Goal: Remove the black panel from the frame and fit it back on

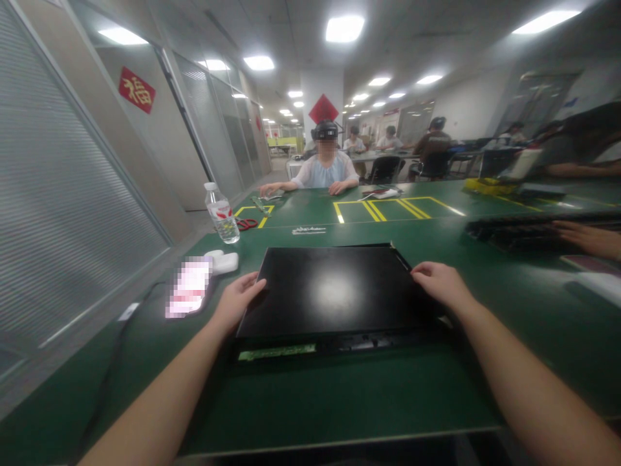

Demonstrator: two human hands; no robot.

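My left hand [240,299] is closed on the left edge of the black panel [334,291], thumb on top and fingers curled against the side. My right hand [439,281] grips the right edge, nearer the far corner, with the fingers bent over the rim. Whether my fingertips reach underneath on either side, I cannot tell.

The panel lies flat in the middle of the green table [369,395], straight in front of me, and its glossy top catches a ceiling light. At its near edge a lower layer shows beneath it, with a narrow green strip [277,352] toward the left.

Just left of my left hand lies a phone [189,288], and a white case [224,262] sits right behind it. Further back on that side stands a water bottle [222,213], upright, with red scissors [246,224] just beyond it. A dark cable [109,369] runs along the left side of the table toward me.

Yellow lines [373,208] mark out boxes on the far half of the table. Across from me sits a person [326,169] with both hands on the table. At my right, well apart from my own, another person's hand [589,236] rests by a black tray [528,232] — what the tray holds is too blurred to make out.
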